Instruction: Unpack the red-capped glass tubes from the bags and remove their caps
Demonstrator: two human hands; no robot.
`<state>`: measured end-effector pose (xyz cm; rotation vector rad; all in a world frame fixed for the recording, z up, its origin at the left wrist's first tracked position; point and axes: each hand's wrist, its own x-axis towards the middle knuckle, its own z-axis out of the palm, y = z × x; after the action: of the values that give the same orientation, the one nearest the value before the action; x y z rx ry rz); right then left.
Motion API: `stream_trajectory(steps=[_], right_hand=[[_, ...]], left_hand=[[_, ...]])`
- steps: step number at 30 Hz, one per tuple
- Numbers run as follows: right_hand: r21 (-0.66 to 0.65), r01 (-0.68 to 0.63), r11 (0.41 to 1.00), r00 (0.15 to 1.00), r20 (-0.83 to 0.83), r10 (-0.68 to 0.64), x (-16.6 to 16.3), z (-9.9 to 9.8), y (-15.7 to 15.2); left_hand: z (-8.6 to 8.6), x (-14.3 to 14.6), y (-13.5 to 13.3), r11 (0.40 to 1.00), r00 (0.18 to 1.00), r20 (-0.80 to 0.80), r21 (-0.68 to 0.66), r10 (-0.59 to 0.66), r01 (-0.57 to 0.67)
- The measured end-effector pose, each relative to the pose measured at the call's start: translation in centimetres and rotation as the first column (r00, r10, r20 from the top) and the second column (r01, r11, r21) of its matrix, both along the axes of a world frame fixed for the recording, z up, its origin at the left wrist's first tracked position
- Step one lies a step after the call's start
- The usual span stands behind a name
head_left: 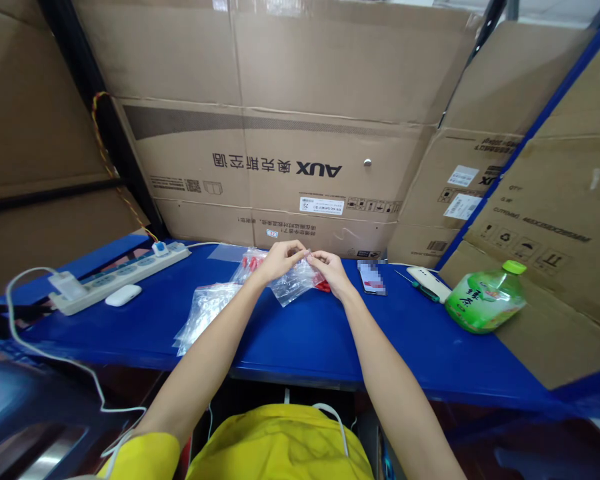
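A clear plastic zip bag (289, 288) hangs between my two hands over the blue table. My left hand (283, 259) pinches its top edge with thumb and fingertips. On the other side my right hand (330, 268) grips the same edge, fingertips close to the left ones. Small red pieces (323, 285) show beneath and beside the right hand; their kind is too small to tell. Behind my left wrist lies a clear bag with red pieces (251, 262) in it. A pile of flat clear bags (207, 313) rests left of my left forearm.
On the left stand a white power strip (125, 273) with a plugged-in charger and a white earbud case (123, 295). To the right lie a phone (372, 277), a screwdriver (425, 291), a white device (430, 283) and a green bottle (485, 300). Cardboard panels (300, 73) wall the back and sides.
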<state>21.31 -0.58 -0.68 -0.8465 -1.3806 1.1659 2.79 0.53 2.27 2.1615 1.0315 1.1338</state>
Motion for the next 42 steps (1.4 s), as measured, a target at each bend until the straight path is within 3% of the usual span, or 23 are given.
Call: stream_trajectory(steps=[13, 21, 29, 38, 42], right_hand=[[0.117, 0.039, 0.992, 0.999, 0.018, -0.041, 0.2, -0.6, 0.3], [0.050, 0.045, 0.998, 0.999, 0.000, -0.045, 0.0, -0.4, 0.2], [0.118, 0.060, 0.991, 0.998, 0.019, -0.062, 0.3, -0.6, 0.2], [0.041, 0.097, 0.994, 0.995, -0.012, -0.097, 0.3, -0.7, 0.5], [0.050, 0.091, 0.995, 0.996, -0.021, -0.090, 0.4, -0.7, 0.6]], left_hand=[[0.1, 0.5, -0.3, 0.998, 0.997, -0.055, 0.040, 0.046, -0.044], [0.2, 0.2, 0.0, 0.996, 0.997, 0.021, 0.050, 0.070, -0.071], [-0.2, 0.4, -0.1, 0.999, 0.998, 0.043, -0.013, -0.050, 0.050], [0.1, -0.1, 0.4, 1.000, 0.991, 0.130, -0.008, 0.026, -0.025], [-0.1, 0.0, 0.6, 0.998, 0.988, 0.154, -0.060, -0.005, 0.014]])
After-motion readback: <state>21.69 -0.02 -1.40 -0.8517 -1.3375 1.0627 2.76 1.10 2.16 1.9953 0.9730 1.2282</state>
